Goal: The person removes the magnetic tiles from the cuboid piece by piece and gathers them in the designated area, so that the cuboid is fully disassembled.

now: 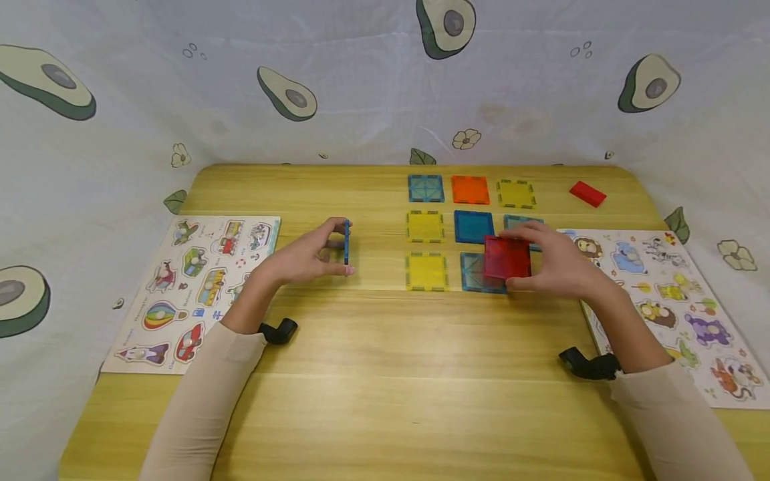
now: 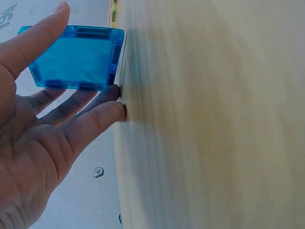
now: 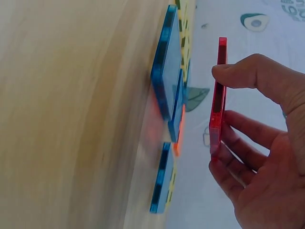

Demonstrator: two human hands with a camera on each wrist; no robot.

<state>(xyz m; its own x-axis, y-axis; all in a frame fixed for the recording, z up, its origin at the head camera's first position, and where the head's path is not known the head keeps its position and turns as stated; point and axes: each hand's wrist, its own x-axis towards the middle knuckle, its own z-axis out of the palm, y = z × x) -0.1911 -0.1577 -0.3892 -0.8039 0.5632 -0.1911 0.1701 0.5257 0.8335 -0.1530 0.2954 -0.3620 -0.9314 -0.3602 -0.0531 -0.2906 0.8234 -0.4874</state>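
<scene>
My left hand [image 1: 305, 255] pinches a blue magnetic tile [image 2: 76, 57] between thumb and fingertips. In the head view that tile stands edge-on, left of the laid-out tiles. My right hand [image 1: 556, 264] grips a red square magnetic tile [image 1: 505, 257] by opposite edges. The right wrist view shows the red tile [image 3: 219, 95] apart from the table. From above it overlaps the right side of a light blue tile [image 1: 472, 272] in the front row. Beside that lies a yellow tile [image 1: 427, 272]. A blue-green tile [image 1: 523, 220] behind the red one is partly covered by my fingers.
More tiles form rows behind: a dark blue tile [image 1: 473, 227], yellow tile [image 1: 424, 226], light blue tile [image 1: 426, 188], orange tile [image 1: 470, 190] and yellow-green tile [image 1: 516, 194]. A red rectangular piece [image 1: 587, 194] lies back right. Picture puzzle boards flank them, left [image 1: 135, 334] and right [image 1: 644, 327].
</scene>
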